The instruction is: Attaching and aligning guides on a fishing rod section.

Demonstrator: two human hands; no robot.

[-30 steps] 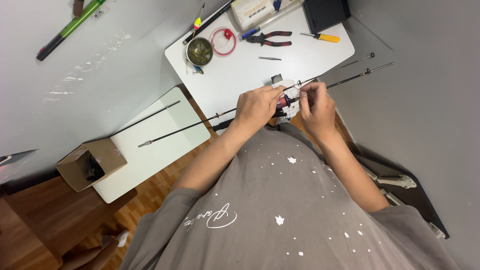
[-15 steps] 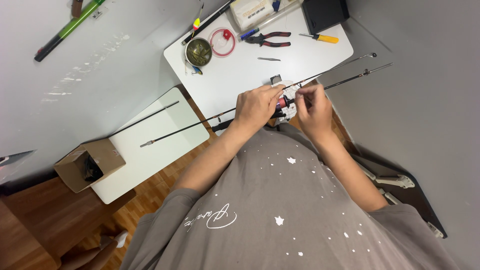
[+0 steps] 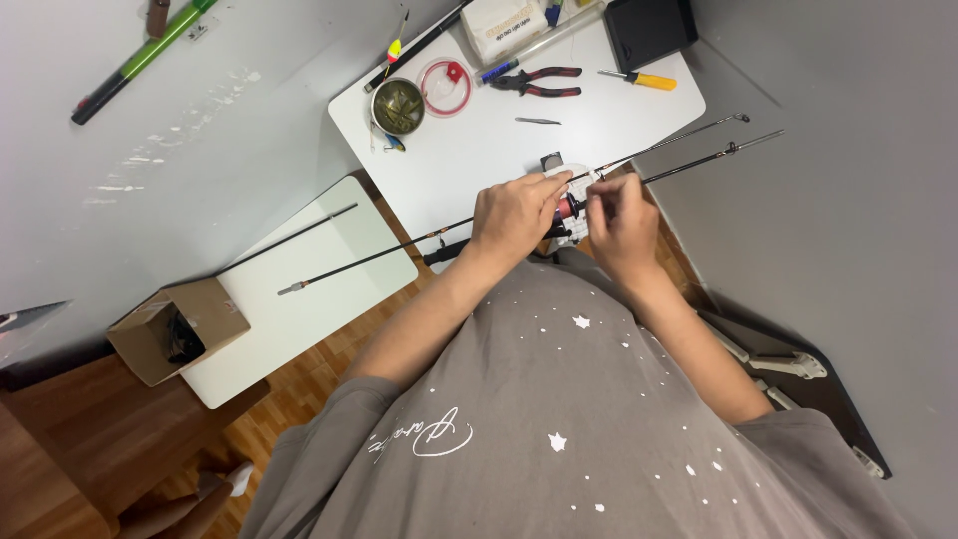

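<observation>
Hands (image 3: 569, 215), two, on seemingly two rods (image 3: 689, 150), one pliers (image 3: 539, 82)

The left hand (image 3: 514, 215) and right hand (image 3: 621, 222) meet at the near edge of the white table (image 3: 469, 160), just beside each other, both on the fishing rod (image 3: 399, 250); the rod runs left past the table's edge and over the lower table (image 3: 299, 309), a second rod piece (image 3: 699, 160) reaching right beyond the table's far corner. Farther back on the table lie the pliers (image 3: 539, 82), the screwdriver (image 3: 641, 80) to their right, the round tin (image 3: 397, 105) and the line spool (image 3: 445, 88) to their left — tweezers (image 3: 537, 121) sit between pliers and hands; an open cardboard box (image 3: 180, 329) stands at the lower table's left end.
</observation>
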